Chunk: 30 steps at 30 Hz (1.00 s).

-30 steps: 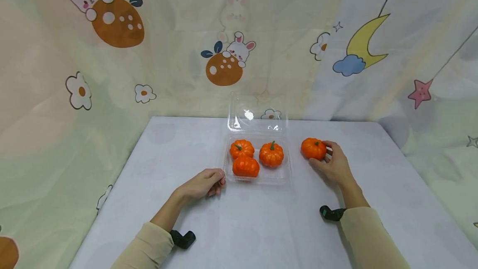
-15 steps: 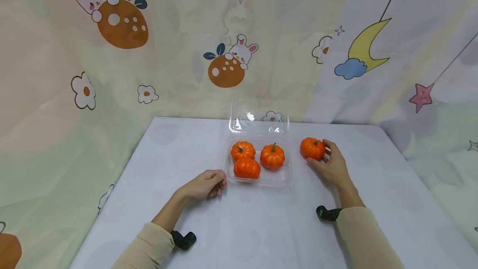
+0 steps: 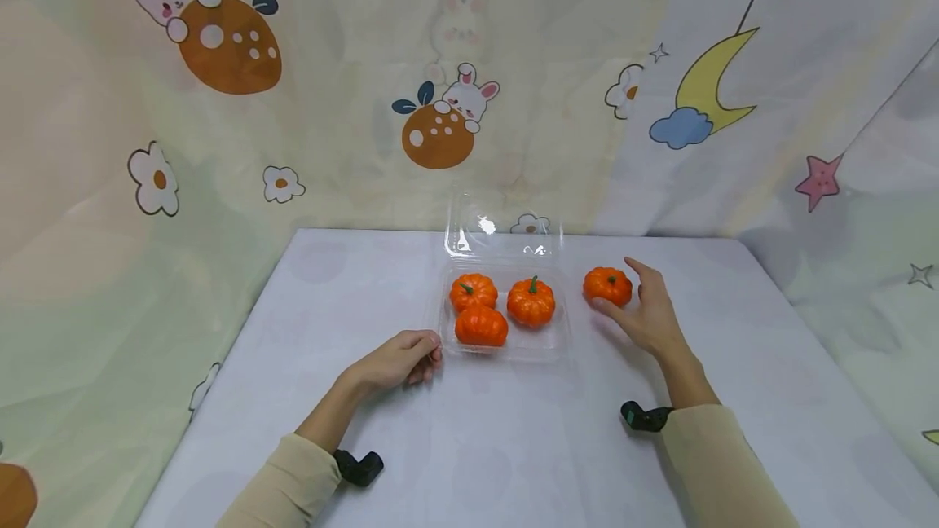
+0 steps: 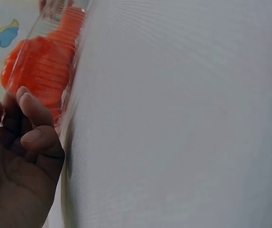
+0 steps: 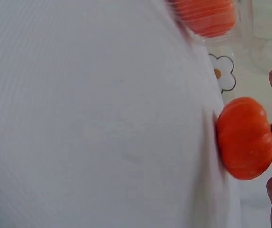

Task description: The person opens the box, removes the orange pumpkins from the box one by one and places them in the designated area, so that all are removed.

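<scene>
A clear plastic clamshell box (image 3: 539,349) lies with its lid raised, holding three small orange pumpkins: one at the back left (image 3: 473,292), one at the front left (image 3: 481,326) and one on the right (image 3: 531,301). My left hand (image 3: 402,360) pinches the box's front left corner between thumb and fingers; in the left wrist view this hand (image 4: 22,166) is right at the clear rim. Another orange pumpkin (image 3: 607,288) with a green stem sits on the table right of the box. My right hand (image 3: 649,316) is spread around it, and the right wrist view shows fingertips apart from this pumpkin (image 5: 245,138).
A white-covered table (image 3: 499,446) bears everything. Behind it hangs a pale cloth (image 3: 352,104) printed with rabbits, flowers and a moon. The raised transparent lid (image 3: 506,226) stands at the table's back edge.
The right hand's fingers have opened away from the single pumpkin, which sits slightly nearer the box than before. My left hand stays at the box's corner.
</scene>
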Each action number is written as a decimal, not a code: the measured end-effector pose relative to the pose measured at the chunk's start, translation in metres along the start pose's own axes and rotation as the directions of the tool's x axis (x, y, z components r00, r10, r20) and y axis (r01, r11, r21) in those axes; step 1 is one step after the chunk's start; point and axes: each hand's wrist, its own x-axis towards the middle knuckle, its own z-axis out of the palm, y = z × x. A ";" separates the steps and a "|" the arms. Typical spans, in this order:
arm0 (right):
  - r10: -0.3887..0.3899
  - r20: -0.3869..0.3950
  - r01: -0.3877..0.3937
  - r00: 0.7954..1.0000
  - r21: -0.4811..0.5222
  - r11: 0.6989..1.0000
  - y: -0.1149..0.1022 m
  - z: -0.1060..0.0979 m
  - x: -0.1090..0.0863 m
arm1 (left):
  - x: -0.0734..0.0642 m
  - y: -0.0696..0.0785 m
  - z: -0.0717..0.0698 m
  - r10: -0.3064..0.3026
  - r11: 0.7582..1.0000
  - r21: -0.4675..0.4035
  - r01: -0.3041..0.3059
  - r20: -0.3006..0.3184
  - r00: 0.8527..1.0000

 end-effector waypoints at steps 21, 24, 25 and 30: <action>-0.195 0.037 0.195 0.980 0.020 0.981 -0.048 0.005 0.004 | 0.001 0.001 -0.001 -0.016 1.000 -0.009 0.016 0.000 1.000; -0.231 0.045 0.230 0.972 0.033 0.973 -0.052 0.009 0.004 | 0.001 0.001 -0.001 -0.014 1.000 -0.012 0.014 0.002 1.000; -0.249 0.044 0.248 0.967 0.040 0.968 -0.053 0.011 0.004 | 0.000 0.001 -0.001 -0.015 1.000 -0.012 0.015 0.002 1.000; -0.309 0.053 0.305 0.949 0.073 0.949 -0.061 0.020 0.005 | 0.000 0.001 -0.001 -0.017 1.000 -0.013 0.017 0.003 1.000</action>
